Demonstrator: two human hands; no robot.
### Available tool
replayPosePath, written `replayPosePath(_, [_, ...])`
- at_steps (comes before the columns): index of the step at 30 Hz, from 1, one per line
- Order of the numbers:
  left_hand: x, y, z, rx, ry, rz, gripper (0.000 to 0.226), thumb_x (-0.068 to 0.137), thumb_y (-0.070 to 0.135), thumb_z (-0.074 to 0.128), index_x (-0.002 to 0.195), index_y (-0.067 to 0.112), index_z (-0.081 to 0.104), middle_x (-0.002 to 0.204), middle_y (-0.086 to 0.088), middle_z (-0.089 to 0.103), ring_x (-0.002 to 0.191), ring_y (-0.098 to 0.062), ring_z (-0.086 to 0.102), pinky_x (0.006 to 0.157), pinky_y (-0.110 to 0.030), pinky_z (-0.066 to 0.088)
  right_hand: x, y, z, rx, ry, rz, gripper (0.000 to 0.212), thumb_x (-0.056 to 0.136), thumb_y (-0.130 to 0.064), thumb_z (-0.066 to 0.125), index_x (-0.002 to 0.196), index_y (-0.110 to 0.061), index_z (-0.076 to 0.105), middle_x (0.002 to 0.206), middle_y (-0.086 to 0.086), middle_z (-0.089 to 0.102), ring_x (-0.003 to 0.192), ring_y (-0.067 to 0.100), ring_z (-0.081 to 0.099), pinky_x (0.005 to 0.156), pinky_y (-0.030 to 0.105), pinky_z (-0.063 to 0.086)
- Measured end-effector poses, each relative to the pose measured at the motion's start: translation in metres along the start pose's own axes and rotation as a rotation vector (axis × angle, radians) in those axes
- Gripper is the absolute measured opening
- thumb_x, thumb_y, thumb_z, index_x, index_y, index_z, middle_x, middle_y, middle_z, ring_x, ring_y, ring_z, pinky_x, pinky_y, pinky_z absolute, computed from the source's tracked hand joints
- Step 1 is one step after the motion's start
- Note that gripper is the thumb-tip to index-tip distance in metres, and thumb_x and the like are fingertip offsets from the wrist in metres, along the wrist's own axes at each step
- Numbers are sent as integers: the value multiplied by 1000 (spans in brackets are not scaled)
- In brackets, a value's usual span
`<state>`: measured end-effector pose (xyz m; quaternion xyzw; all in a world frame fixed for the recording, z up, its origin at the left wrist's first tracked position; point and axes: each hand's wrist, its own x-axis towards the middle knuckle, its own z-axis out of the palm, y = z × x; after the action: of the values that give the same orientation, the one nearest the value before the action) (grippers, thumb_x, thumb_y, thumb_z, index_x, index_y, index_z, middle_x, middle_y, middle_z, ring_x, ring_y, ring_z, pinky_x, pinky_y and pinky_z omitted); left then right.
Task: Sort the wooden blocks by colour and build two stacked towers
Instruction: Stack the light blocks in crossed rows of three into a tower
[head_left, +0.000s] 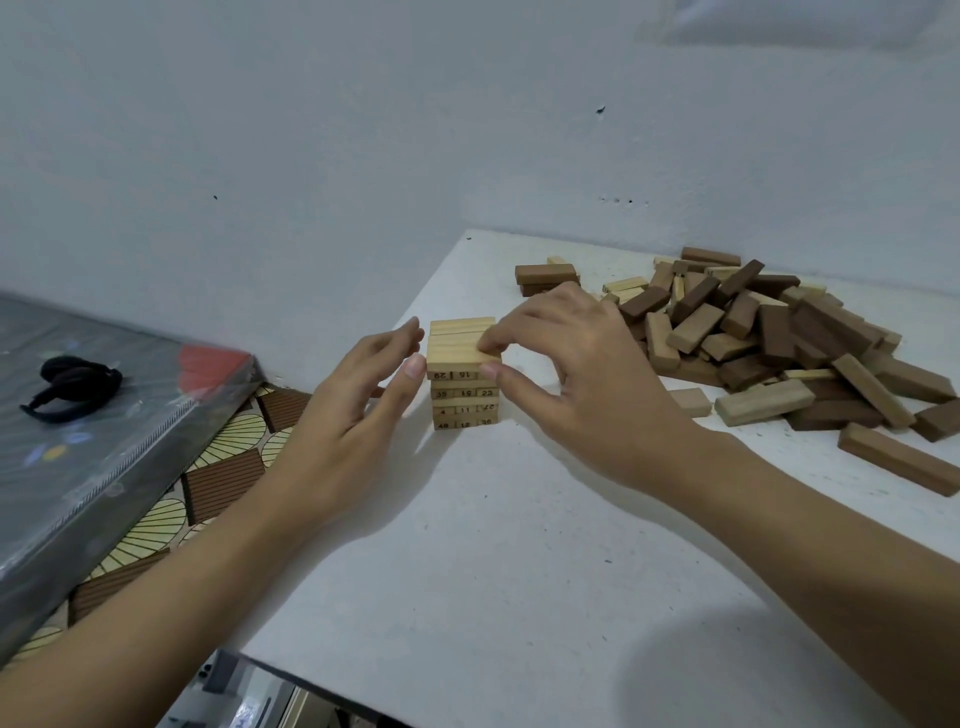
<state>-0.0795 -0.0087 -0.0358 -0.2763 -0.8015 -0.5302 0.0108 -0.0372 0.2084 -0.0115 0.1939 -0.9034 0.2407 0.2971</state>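
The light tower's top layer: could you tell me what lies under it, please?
Numbered light layers on the white table; the right hand, pinching the top layer, covers one number.

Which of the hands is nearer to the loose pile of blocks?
Right. The right hand pinches the top of the tower from its right side, right beside the pile. The left hand is at the tower's left side, farther away.

Pale grey-white painted wall (363, 130), a few small dark specks and chips on it. White tabletop (467, 571) butts against the wall, surface lightly speckled. Floor (223, 483) on the left: patterned covering, brown ribbed squares and cream fan shapes. Grey plastic-wrapped slab (78, 493) far left with a red patch (213, 364); a black strap-like item (78, 384) lies on it. Light is dim and diffuse.
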Motion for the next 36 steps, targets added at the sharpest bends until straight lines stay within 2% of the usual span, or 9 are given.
replayPosePath(2, [0, 2, 0, -8, -5, 1, 31, 98, 57, 39, 120, 77, 49, 138, 28, 55, 136, 5, 45, 100, -7, 35, 0, 0, 1, -22, 4, -3, 17, 95, -34, 60, 102, -22, 71, 101, -11, 66, 106, 19, 54, 86, 39, 34])
replayPosePath(5, [-1, -1, 1, -19, -9, 9, 33, 101, 52, 40, 131, 61, 50, 140, 26, 54, 137, 5, 45, 100, -3, 34, -1, -1, 3, -47, 19, -19, 17, 95, -32, 61, 101, -20, 72, 101, -9, 66, 103, 21, 55, 85, 44, 35])
replayPosePath(11, [-1, -4, 1, 60, -45, 37, 56, 101, 53, 43, 152, 30, 46, 146, 18, 50, 140, 3, 42, 104, -6, 33, -3, -1, 4, -73, 53, -13, 14, 94, -30, 65, 98, -21, 74, 104, -6, 61, 98, 21, 54, 84, 46, 38])
replayPosePath(15, [-1, -6, 1, 132, -51, 62, 57, 103, 52, 41, 154, 27, 43, 150, 19, 47, 141, 6, 38, 109, -9, 31, -4, 0, 5, -58, 68, 21, 16, 93, -32, 66, 101, -22, 73, 106, -5, 60, 98, 18, 52, 88, 50, 40])
replayPosePath(20, [-1, -5, 3, 182, -79, 61, 60, 102, 53, 37, 157, 29, 36, 158, 22, 37, 147, 8, 28, 117, -12, 25, -9, -4, 6, 95, 76, 224, 40, 93, -41, 60, 128, -21, 64, 120, -7, 53, 115, 10, 46, 99, 48, 43])
replayPosePath(23, [-1, -2, 4, 187, -98, 86, 55, 105, 45, 36, 157, 28, 36, 160, 23, 34, 148, 9, 23, 119, -12, 20, -15, -8, 6, 48, -54, 353, 59, 99, -52, 45, 150, -23, 43, 139, -11, 41, 134, 6, 31, 115, 36, 27])
replayPosePath(26, [0, -1, 5, 172, -129, 95, 53, 107, 41, 35, 158, 27, 35, 158, 26, 36, 147, 8, 27, 120, -17, 22, -19, -11, 6, 50, -216, 389, 65, 104, -56, 32, 160, -25, 17, 158, -14, 21, 147, 2, 9, 122, 31, 12])
replayPosePath(31, [1, -3, 6, 254, -161, 99, 57, 107, 46, 28, 160, 26, 29, 155, 22, 43, 144, -1, 38, 122, -51, 25, -17, -12, 12, 81, -304, 391, 70, 101, -56, 18, 161, -22, 8, 167, -11, 4, 149, -4, -12, 123, 24, -2])
replayPosePath(36, [3, -9, 7, 255, -163, 87, 60, 106, 48, 26, 162, 25, 23, 158, 17, 42, 148, -9, 35, 121, -54, 25, -19, -10, 20, 108, -313, 365, 65, 105, -50, 18, 161, -19, 7, 168, -10, 3, 149, -5, -16, 125, 28, -2])
